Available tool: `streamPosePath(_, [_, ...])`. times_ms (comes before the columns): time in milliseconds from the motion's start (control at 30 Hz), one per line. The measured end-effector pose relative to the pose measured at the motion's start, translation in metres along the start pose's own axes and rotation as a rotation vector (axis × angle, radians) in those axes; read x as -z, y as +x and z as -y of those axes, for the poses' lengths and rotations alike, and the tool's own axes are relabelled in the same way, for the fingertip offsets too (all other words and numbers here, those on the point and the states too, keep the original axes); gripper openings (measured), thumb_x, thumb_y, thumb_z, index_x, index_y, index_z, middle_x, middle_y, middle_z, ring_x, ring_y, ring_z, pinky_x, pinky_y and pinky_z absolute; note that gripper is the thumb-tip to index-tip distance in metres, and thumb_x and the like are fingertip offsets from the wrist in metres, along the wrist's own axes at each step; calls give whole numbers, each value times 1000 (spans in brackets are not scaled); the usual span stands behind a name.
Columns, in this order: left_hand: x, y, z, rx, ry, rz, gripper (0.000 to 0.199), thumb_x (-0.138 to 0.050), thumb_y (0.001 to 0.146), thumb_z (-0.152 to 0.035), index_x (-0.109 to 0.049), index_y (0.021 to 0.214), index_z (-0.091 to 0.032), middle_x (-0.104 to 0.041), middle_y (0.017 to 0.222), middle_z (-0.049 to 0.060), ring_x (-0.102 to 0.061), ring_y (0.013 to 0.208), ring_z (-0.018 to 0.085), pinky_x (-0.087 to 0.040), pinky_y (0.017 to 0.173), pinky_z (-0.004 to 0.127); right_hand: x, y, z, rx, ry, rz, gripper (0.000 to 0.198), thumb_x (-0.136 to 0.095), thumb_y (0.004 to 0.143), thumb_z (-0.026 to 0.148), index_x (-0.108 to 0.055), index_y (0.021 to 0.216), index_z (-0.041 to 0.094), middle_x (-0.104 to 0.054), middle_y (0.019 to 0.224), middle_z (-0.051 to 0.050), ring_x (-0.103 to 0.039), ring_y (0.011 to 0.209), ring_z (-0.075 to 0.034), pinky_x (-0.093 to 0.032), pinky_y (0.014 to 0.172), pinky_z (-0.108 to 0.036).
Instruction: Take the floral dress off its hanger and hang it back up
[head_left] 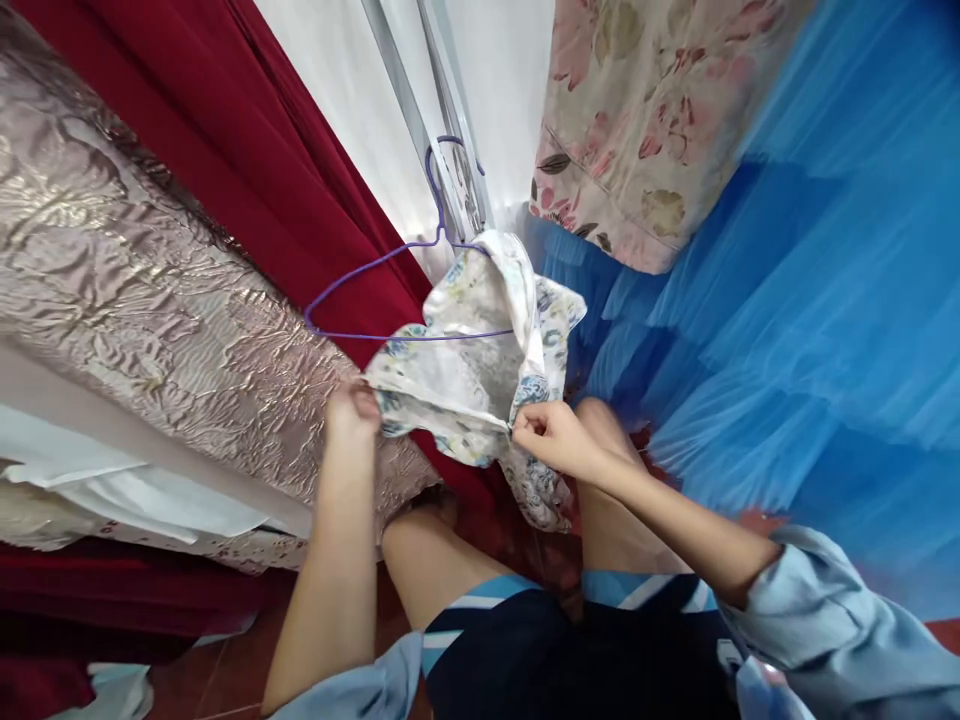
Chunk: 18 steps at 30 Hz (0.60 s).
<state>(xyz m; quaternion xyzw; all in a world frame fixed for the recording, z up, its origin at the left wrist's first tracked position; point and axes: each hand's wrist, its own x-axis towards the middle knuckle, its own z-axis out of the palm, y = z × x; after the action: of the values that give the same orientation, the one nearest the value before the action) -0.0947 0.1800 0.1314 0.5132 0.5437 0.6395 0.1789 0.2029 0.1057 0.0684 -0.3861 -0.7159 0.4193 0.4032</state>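
A small white garment with a blue and yellow floral print point(480, 300) hangs in front of me, partly on a purple hanger point(352, 275). The hanger's hook is up by a pale metal rail, and its left arm sticks out bare of cloth. My left hand point(351, 408) is closed on the garment's left edge. With its fingers pinched, my right hand point(551, 435) grips the edge near the middle, at what looks like a dark zipper end. The edge runs taut between both hands. Lower folds of the garment dangle below my right hand.
Around me hang a dark red cloth point(247, 150), a pink textured gown point(135, 270), a floral panel point(637, 130) and a blue tulle dress point(810, 330). Metal rails point(405, 80) stand ahead against white fabric. Reddish floor tiles point(217, 670) show below.
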Motion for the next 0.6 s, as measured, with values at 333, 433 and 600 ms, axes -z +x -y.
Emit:
streamPosePath(333, [-84, -118, -24, 204, -225, 501, 27, -67, 87, -40, -62, 77, -15, -63, 70, 0, -60, 68, 13, -49, 68, 23, 1, -17, -28, -75, -172, 187, 57, -82, 67, 27, -62, 120, 16, -68, 113, -12, -62, 100, -27, -46, 87, -36])
streamPosePath(433, [-90, -131, -67, 9, -80, 587, 23, -61, 92, -37, -62, 80, -17, -61, 68, -1, -58, 65, 12, -47, 64, 23, 1, -13, -13, 8, 104, 168, 45, -77, 74, 33, -63, 114, 17, -68, 108, -7, -61, 101, -26, -46, 92, -39])
streamPosePath(600, [-78, -130, -101, -213, 17, 581, 28, -53, 97, -42, -67, 90, -19, -65, 87, 3, -62, 83, 16, -51, 80, 28, 2, -11, 22, -211, 636, 193, 20, -67, 84, 36, -63, 79, 18, -60, 71, 1, -55, 69, -16, -47, 69, -28])
